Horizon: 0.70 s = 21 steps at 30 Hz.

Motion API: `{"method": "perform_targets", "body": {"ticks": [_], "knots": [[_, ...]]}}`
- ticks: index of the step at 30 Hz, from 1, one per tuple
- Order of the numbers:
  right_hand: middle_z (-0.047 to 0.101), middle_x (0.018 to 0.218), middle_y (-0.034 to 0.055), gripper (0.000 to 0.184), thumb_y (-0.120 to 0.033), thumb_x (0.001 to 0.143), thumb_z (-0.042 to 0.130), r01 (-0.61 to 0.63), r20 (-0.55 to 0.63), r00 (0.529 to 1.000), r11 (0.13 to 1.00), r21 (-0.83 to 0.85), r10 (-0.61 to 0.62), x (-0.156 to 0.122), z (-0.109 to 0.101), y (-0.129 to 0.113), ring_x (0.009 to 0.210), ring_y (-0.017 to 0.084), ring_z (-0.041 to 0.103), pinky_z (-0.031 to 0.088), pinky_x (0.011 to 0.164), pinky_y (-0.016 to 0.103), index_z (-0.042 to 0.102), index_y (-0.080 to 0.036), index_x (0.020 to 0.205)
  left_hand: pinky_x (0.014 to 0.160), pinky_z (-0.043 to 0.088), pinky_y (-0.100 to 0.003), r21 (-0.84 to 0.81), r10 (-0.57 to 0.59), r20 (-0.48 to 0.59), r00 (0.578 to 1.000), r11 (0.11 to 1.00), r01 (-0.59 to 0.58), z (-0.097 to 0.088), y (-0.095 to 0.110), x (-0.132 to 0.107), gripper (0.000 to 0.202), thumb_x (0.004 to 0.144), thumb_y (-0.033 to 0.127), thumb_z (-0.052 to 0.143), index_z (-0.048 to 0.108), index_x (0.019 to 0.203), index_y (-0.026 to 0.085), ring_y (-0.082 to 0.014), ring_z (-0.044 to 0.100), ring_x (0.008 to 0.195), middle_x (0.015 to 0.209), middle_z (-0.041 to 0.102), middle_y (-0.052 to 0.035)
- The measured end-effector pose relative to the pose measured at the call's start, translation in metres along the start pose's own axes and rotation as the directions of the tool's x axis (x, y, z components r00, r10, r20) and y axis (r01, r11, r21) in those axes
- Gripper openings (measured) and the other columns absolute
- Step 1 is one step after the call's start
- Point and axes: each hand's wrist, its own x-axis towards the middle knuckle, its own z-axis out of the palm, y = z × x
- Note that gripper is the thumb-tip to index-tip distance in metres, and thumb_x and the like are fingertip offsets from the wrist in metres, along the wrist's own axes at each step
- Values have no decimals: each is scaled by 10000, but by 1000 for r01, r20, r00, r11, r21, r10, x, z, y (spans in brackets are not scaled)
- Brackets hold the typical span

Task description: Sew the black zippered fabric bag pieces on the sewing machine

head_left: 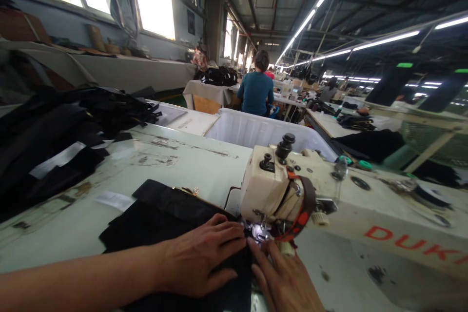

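Black fabric [171, 219] with a gold zipper [185, 190] is sitting right up against the presser foot [259, 234] of a white sewing machine [263, 185], left hand [200, 256] is pressing down flat and open on it, right hand [281, 273] is resting there with fingers spread, not pinching anything

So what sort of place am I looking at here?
Probably a sewing factory: an industrial sewing machine, a pile of black cut fabric beside it, and a long hall of worktables with a seated co-worker.
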Motion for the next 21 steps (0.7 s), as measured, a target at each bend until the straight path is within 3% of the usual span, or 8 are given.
{"method": "perform_targets", "body": {"ticks": [9,13,21], "knots": [[705,1081,92,392,-298,1019,321,5,52,999,1000,-6,-5,-9,7,3,851,212,705,585,673,309,558,-164,1302,1075,375,-432,9,-28,-53,998,1000,29,5,3,4,486,887,299,595,480,1341,166,-280,530,1201,1294,569,-126],[707,1070,89,404,-304,1025,297,6,61,998,1000,-4,-6,-10,7,3,799,195,709,581,635,283,558,-166,1301,1069,393,-397,-15,-2,-51,999,1000,1,4,1,4,498,870,298,608,489,1330,149,-271,517,1201,1271,577,-126],[727,946,73,441,-313,1038,235,9,-16,1000,1000,2,-9,-3,6,1,708,172,701,548,553,252,612,-162,1209,1062,403,-418,-45,38,-24,999,998,-39,2,-6,3,546,841,298,627,474,1345,156,-287,511,1191,1282,560,-128]]}}
